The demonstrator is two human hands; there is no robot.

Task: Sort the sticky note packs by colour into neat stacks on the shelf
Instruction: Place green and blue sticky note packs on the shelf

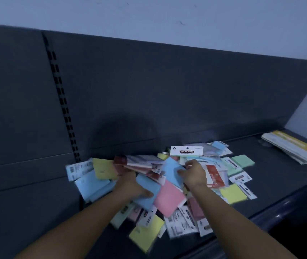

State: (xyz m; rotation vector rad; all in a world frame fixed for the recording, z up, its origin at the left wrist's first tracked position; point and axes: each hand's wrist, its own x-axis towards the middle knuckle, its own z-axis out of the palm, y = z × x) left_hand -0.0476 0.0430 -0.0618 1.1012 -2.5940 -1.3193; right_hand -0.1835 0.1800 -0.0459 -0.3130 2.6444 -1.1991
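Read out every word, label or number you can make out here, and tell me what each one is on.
"STICKY NOTE": on the white header card of the pack propped at the back of the pile.
Small print on that card: too small to read.
The other header cards and barcode labels: blurred, unreadable.
The flat stack at the right: no legible text.

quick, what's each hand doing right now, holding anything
Left hand: holds a fanned bundle of packs.
Right hand: pinches a blue pack at its edge.
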